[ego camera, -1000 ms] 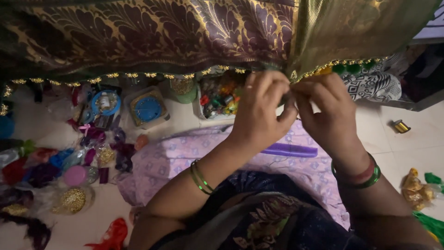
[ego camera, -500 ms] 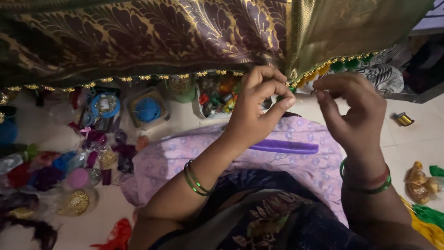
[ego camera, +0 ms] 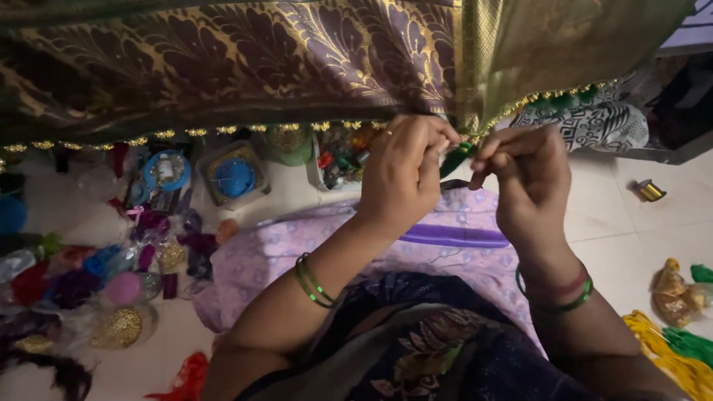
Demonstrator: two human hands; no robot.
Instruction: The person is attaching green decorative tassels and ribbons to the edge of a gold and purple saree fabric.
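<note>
Two hands work the sari edge: left hand pinching a green tassel at the gold-beaded border, right hand just beside it, fingertips pressed on something too fine to see; likely mid-tying, needing a steady pull

Maroon-gold patterned cloth hanging, green tassel at its beaded edge

We see both forearms bare to the elbow, no sleeves in view. Our left hand carries a thin pair of green glass bangles partway up the forearm. Our right hand wears a green bangle beside a red bangle at the wrist. Across our lap lies a dark navy garment with a muted gold floral print.
</note>
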